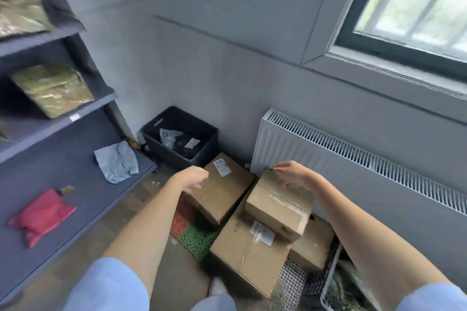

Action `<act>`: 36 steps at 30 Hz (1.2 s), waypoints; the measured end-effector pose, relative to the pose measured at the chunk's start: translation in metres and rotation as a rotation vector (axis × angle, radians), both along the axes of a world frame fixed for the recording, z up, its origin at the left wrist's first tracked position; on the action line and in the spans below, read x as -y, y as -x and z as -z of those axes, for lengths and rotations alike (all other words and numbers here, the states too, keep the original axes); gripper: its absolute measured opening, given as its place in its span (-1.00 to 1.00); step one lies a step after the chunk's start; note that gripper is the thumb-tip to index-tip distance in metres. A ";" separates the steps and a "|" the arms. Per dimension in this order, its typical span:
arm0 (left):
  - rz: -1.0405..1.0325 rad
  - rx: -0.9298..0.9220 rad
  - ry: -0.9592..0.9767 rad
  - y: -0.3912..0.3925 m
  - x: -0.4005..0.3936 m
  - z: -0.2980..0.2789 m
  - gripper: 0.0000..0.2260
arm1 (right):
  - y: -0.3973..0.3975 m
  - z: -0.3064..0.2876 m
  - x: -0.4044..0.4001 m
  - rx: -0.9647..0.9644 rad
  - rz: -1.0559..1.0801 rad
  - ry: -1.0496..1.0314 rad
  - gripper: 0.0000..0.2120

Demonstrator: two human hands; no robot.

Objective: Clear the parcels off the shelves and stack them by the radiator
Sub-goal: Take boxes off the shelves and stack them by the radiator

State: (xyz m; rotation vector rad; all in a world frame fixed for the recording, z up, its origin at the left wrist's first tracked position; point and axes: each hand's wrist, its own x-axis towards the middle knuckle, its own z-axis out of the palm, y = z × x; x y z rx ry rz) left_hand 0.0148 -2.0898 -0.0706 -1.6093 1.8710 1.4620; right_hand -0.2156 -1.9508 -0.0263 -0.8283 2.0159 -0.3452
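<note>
A small cardboard box point(278, 207) sits on top of a larger flat box point(242, 255) on the floor by the white radiator point(328, 151). Another box point(222, 187) with a white label lies to their left. My right hand point(290, 174) hovers open just above the small box's far edge. Over the labelled box my left hand point(192, 177) is open and holds nothing. On the blue-grey shelves point(75, 118) at left lie a red bag parcel point(40, 214), a pale blue bag parcel point(116, 161) and a green camouflage packet point(53, 88).
A black crate point(209, 134) with a few packets stands in the corner between shelves and radiator. Red and green plastic mesh mats point(192, 230) lie on the floor. A white wire basket point(331, 283) stands at lower right. A window point(414, 7) is above the radiator.
</note>
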 end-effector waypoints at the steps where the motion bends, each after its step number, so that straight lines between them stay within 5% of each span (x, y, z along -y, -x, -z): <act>1: -0.016 -0.014 0.015 -0.016 -0.005 -0.014 -0.61 | -0.014 -0.010 0.001 0.001 -0.030 0.027 -0.63; 12: -0.249 -0.089 0.024 -0.234 -0.101 -0.086 -0.58 | -0.216 -0.069 -0.002 0.095 -0.476 -0.027 -0.61; 19: -0.543 -0.134 0.155 -0.404 -0.127 -0.122 -0.61 | -0.375 -0.110 0.034 -0.020 -0.711 0.034 -0.62; 24: -0.743 -0.133 0.243 -0.569 -0.156 -0.135 -0.63 | -0.556 -0.111 0.068 0.010 -0.832 0.240 -0.67; 31: -1.242 -0.099 0.224 -0.818 -0.270 -0.120 -0.68 | -0.841 -0.100 0.044 0.087 -1.236 0.146 -0.65; 34: -1.448 -0.116 0.295 -0.883 -0.296 -0.110 -0.89 | -0.914 -0.089 0.030 0.102 -1.337 0.120 -0.72; 36: -1.521 -0.076 0.292 -0.916 -0.296 -0.099 -0.76 | -0.949 -0.078 0.034 0.127 -1.347 0.108 -0.72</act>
